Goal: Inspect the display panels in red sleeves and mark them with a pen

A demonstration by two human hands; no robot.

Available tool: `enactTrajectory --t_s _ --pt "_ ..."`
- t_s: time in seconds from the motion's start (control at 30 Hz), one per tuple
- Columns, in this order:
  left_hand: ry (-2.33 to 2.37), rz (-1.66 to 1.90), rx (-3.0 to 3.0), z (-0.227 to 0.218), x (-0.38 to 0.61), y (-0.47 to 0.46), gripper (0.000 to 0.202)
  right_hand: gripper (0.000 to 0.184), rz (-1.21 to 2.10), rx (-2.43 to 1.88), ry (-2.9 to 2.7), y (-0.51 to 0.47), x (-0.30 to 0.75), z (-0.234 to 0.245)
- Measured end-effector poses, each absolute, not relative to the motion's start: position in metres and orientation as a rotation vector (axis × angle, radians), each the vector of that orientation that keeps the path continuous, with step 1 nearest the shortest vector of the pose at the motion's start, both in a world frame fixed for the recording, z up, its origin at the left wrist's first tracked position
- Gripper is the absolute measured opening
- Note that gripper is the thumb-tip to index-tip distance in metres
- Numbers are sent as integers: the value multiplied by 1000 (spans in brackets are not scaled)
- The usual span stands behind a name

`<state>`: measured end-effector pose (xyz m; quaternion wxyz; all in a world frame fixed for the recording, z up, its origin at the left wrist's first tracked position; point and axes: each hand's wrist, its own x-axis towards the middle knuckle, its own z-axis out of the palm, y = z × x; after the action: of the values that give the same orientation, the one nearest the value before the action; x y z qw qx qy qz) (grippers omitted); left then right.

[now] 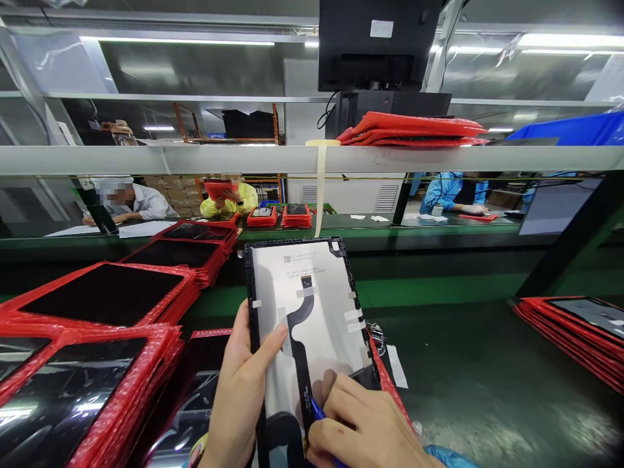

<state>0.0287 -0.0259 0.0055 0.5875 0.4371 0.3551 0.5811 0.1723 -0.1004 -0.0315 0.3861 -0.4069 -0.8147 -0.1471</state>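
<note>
A: What does the left hand (238, 390) do?

B: It grasps the display panel (312, 325) by its left edge, thumb laid across the pale back face, the other fingers hidden behind. The panel stands tilted up toward the viewer over the green workbench (487, 383), its back showing a black flex cable (298, 338), a printed label near the top and small strips of tape along its edges.

A: And the right hand (365, 426)?

B: Its fingers are clenched around a blue pen-like tool (318, 411), whose tip meets the lower part of the flex cable. The index finger rests on the panel's back, near the lower right edge.

A: What lies around the panel?

B: To the left, stacks of panels in red bags (97, 338) cover the bench; one more such stack (575, 331) sits well apart at the right. Beneath the held panel lies a further red-bagged panel (195, 390), partly hidden.

A: And beyond the bench?

B: A white shelf rail (195, 159) crosses the view, bearing folded red bags (414, 129) below a dark monitor (375, 45). A strip of pale tape (320, 188) hangs from the rail. Behind it, other people (141, 201) sit at a further bench.
</note>
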Motion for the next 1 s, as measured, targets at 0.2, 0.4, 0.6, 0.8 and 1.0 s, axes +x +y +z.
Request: enactTrajectory --t_s 0.2,0.4,0.6,0.8,1.0 --pt "804 1330 1025 7 25 -19 62 38 -433 -1064 -2017 -103 171 -30" --pt "831 1329 960 21 19 -16 54 30 30 -956 -1777 -132 202 -4" --pt "828 1385 906 27 23 -20 55 36 359 -1236 -1285 -129 226 3" --pt "812 1392 902 28 23 -23 61 30 838 -1212 -1282 -117 220 8" --pt "874 1359 948 26 20 -26 63 6 881 -1252 -1273 -112 216 3"
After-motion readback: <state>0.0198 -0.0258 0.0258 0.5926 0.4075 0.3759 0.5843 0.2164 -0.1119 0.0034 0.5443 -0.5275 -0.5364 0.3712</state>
